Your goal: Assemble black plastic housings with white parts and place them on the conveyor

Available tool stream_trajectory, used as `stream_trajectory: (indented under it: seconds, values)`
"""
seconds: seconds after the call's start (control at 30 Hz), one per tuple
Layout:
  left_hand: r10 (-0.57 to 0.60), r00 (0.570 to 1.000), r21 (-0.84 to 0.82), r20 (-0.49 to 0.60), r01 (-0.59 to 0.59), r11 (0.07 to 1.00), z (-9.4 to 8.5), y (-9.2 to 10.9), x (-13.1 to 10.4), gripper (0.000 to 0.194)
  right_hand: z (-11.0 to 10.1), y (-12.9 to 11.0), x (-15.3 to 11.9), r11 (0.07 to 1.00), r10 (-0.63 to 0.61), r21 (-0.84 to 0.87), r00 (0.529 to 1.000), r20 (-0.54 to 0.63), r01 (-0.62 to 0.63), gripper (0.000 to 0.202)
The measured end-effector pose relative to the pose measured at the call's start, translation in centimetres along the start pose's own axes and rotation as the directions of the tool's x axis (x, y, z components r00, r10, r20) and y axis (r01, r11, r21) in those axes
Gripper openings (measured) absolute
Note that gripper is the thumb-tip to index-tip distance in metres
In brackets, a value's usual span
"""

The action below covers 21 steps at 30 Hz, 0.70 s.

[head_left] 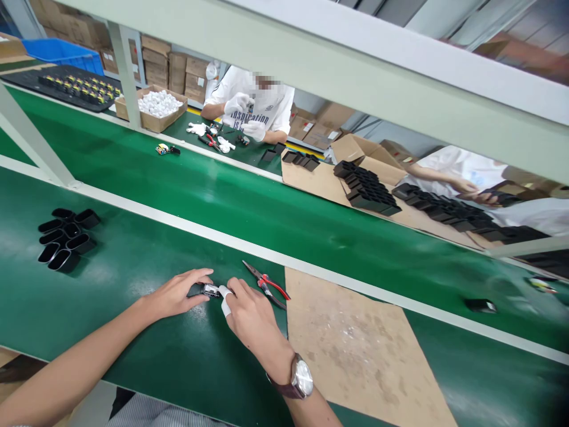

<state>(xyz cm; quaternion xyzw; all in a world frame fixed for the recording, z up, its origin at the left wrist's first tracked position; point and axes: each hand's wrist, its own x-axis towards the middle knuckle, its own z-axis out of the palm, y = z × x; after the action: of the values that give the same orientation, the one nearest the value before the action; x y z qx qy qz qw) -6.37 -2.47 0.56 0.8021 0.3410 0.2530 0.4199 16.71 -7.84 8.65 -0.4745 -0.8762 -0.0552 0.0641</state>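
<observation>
A small black casing with a pale circuit part showing (210, 290) lies between my hands, just above the green bench. My left hand (175, 293) grips its left end between thumb and fingers. At the other end, my right hand (249, 311) is closed, with white coverings on its fingertips touching the part. Whether the right fingers hold a separate small piece is hidden. Red-and-black needle-nose pliers (265, 283) rest on the bench just beyond my right hand.
Several empty black casings (66, 237) stand at the left. A brown cardboard sheet (351, 350) lies right. Beyond a white rail (200, 232) runs a green conveyor belt (249, 201) carrying a black casing (480, 305) and a circuit board (165, 149). Co-workers sit opposite; a frame beam (311, 71) crosses overhead.
</observation>
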Motion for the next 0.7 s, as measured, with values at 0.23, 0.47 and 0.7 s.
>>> stream_trajectory:
  seconds: [0.23,0.47,0.7]
  values:
    - [0.003,1.000,0.010,-0.006,-0.003,1.000,0.04,0.02,0.00,0.062,-0.56,0.09,0.81,1.000,-0.016,-0.017,0.998,0.061,0.017,0.019]
    - [0.018,1.000,0.001,0.001,-0.018,1.000,0.14,-0.21,-0.05,0.063,-0.91,0.22,0.72,1.000,-0.020,-0.024,1.000,0.021,0.020,0.019]
    - [0.010,1.000,0.010,0.008,-0.010,1.000,0.00,-0.01,0.02,0.063,-0.62,-0.05,0.78,1.000,-0.021,0.005,1.000,0.021,0.021,0.022]
